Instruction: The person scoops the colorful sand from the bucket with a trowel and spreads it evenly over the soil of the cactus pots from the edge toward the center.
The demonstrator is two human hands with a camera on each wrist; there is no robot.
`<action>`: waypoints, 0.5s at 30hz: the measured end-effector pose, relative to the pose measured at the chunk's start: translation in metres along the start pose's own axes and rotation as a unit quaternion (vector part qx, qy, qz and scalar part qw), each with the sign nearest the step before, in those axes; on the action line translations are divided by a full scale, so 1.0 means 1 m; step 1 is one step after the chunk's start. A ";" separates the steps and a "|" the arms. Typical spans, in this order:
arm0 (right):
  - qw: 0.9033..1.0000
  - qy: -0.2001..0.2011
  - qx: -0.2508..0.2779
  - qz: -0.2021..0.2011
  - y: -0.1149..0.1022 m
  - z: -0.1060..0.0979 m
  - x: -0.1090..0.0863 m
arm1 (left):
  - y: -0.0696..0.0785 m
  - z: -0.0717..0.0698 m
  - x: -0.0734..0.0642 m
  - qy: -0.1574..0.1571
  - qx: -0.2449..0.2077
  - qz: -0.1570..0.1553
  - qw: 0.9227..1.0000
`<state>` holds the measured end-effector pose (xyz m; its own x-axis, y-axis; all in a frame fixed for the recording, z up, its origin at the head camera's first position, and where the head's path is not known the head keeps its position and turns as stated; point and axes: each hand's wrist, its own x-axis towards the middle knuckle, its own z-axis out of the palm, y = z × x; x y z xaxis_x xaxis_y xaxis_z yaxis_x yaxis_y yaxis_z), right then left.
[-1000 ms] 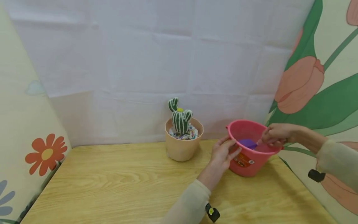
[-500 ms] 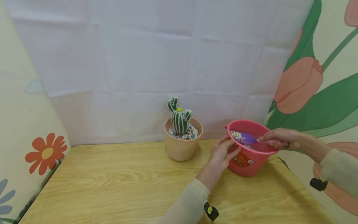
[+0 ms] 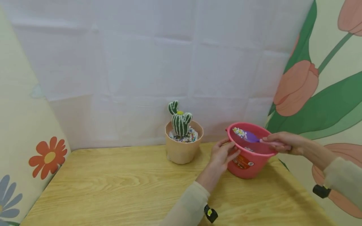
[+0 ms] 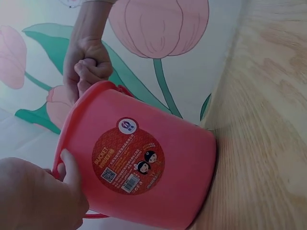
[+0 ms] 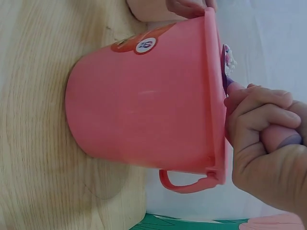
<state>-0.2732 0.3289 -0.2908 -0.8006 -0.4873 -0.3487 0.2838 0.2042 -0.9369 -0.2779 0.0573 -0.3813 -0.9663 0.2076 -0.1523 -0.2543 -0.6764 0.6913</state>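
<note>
A pink bucket [image 3: 249, 163] with a red label stands on the table. My left hand [image 3: 222, 154] grips its rim on the near left side; the thumb [image 4: 71, 168] lies against the outer wall in the left wrist view. My right hand [image 3: 287, 142] holds a small trowel by its pink handle [image 5: 278, 136], fingers wrapped round it. The purple blade [image 3: 251, 137] carries a heap of small coloured beads [image 3: 239, 132] at rim height over the bucket's opening. More beads [image 3: 249, 149] show down inside the bucket.
Left of the bucket is a peach flowerpot [image 3: 182, 153] holding a green knitted-looking cactus [image 3: 180, 124] in coloured beads. The wooden table [image 3: 118, 188] meets a white sheet [image 3: 141, 69] behind and a flower-painted wall [image 3: 336, 100] at right. The bucket's handle [image 5: 187, 187] hangs at its side.
The right hand has raised the trowel from inside the bucket to its rim, with beads now on the blade. The left hand keeps its grip on the rim. The head view has shifted slightly.
</note>
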 end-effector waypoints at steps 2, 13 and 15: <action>1.000 -0.006 0.006 -0.004 -0.001 0.000 -0.003 | 0.000 0.000 -0.002 0.008 0.017 0.005 1.000; 1.000 0.016 0.013 0.007 -0.020 0.011 -0.013 | 0.022 -0.006 -0.026 -0.018 0.124 0.067 0.990; 1.000 0.017 -0.009 0.002 -0.025 0.014 -0.012 | 0.030 -0.010 -0.031 -0.028 0.147 0.084 0.985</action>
<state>-0.2630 0.3180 -0.2638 -0.8170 -0.4574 -0.3510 0.2773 0.2221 -0.9348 -0.2558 0.0231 -0.3626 -0.9880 0.1539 0.0161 -0.0593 -0.4724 0.8794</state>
